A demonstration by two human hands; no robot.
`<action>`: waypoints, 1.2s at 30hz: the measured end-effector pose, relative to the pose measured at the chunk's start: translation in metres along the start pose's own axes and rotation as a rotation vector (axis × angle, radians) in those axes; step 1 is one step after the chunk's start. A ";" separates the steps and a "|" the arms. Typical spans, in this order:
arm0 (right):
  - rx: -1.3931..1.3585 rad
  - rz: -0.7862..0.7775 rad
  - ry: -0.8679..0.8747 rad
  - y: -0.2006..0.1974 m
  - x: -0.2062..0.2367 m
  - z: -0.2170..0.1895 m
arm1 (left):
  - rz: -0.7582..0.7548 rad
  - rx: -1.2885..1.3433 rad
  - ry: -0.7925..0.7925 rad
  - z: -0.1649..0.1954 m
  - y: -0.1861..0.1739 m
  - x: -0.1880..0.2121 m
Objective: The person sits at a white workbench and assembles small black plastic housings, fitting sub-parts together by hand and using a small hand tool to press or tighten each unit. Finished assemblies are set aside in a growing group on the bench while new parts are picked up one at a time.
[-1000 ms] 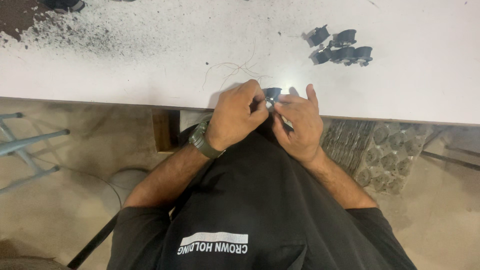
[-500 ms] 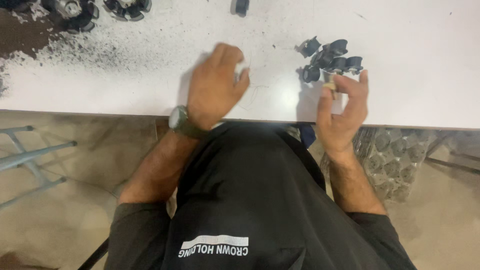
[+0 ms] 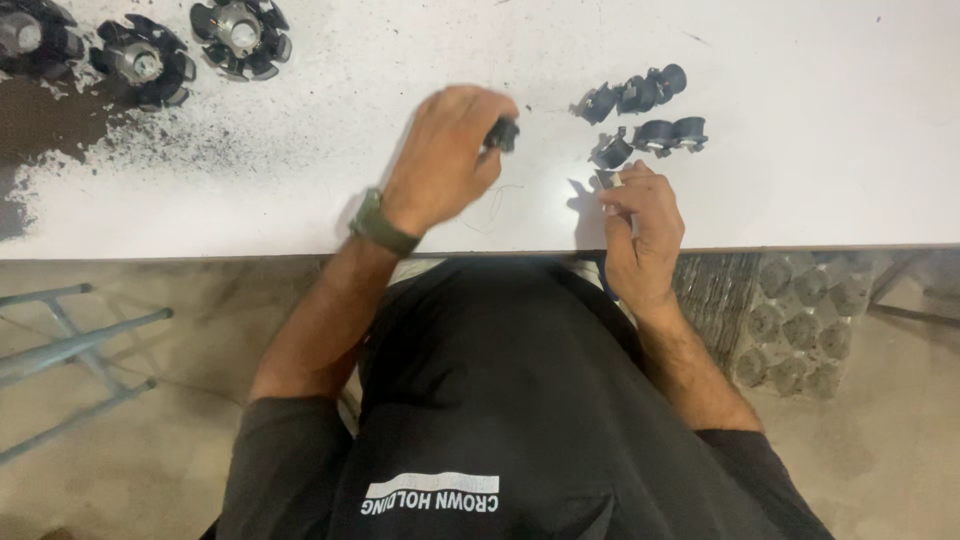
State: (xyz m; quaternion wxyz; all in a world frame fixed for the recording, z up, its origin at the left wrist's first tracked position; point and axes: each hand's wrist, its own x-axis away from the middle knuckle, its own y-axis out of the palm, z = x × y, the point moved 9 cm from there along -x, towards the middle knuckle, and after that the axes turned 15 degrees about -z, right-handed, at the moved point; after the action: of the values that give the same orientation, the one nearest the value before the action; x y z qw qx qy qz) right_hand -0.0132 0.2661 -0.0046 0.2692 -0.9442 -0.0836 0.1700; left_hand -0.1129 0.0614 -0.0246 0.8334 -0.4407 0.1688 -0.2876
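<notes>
Hands over white tabletop (image 3: 800,200), person seated at its near edge. Left hand (image 3: 440,160), olive band watch (image 3: 383,223) on the wrist, holds 1 small black plastic part (image 3: 503,133) pinched between thumb and curled fingertips, just above the table surface, out past the middle of the board. Right hand (image 3: 640,235) sits nearer the edge, fingers folded in with thumb and forefinger pressed on something small and dark at the tips; too small to tell what, so cannot tell if it grips a piece or just touches the table.

Progress, as a judgement: loose pile of about 6 small black plastic parts (image 3: 640,115) lies just beyond the right hand, well apart from the left one. 3 larger black star-shaped hubs with metal centres (image 3: 240,35) stand in a row at far left, beside a dark powder smear (image 3: 60,140). Looks like mid-batch work, 1 part in hand, several waiting. How many are finished cannot be read.

Held part: short and stubby, long axis seems to run roughly across the table, free end pointing right toward the pile. Mostly hidden by fingers, so orientation is uncertain. Thin wire loop (image 3: 495,205) lies on the table between the 2 hands.
</notes>
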 end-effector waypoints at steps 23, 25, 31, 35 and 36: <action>0.419 -0.226 -0.034 0.056 -0.017 -0.025 | 0.154 0.130 0.081 0.051 0.000 0.079; 0.431 -0.220 -0.036 0.056 -0.015 -0.025 | 0.153 0.097 0.052 0.051 0.001 0.079; 0.378 -0.126 -0.141 0.046 0.002 -0.032 | 0.221 0.077 0.012 0.054 0.008 0.082; 0.247 -0.156 -0.176 0.054 0.013 -0.032 | 0.260 0.053 -0.042 0.053 0.015 0.087; 0.215 -0.167 -0.172 0.057 0.012 -0.031 | 0.269 0.052 -0.043 0.052 0.015 0.088</action>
State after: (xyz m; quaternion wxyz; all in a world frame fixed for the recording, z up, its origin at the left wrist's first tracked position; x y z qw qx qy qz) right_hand 0.0131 0.2069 -0.0140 0.3739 -0.8817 -0.1656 0.2351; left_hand -0.0114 0.0462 -0.0106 0.8791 -0.3983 0.2008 -0.1682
